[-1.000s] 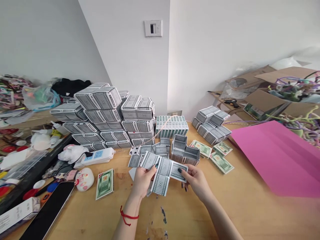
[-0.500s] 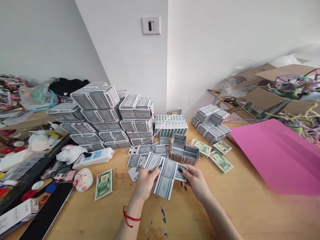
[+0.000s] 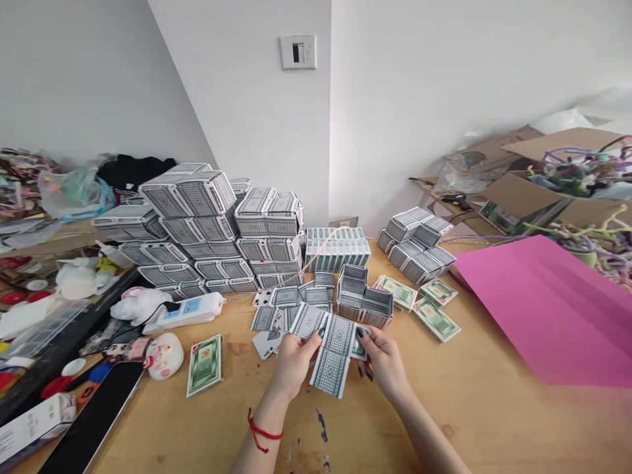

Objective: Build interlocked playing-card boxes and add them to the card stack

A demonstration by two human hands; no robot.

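Joined playing cards [image 3: 334, 349], four panels counted, held up between two hands at near centre, above the wooden table [image 3: 222, 444]. From left to right: one black phone [image 3: 93, 421] at near left, then one round white toy [image 3: 166, 356], one power strip [image 3: 192, 311] behind it, one stack of card-covered blocks [image 3: 197, 230] farther back, too overlapped to count, and one green pack [image 3: 205, 366] near. Left hand [image 3: 293, 363] pinching the cards, thumb on top; one red bracelet [image 3: 264, 432] around the wrist. Beyond, one open card-built form [image 3: 368, 303]. Right hand [image 3: 388, 361] pinching the rightmost panel. Farther right, at least three green packs [image 3: 438, 320], then one pink sheet [image 3: 548, 309]. Compared with one second earlier, rightmost panel no longer flat, now angled away and showing narrower; left hand shifted slightly right.
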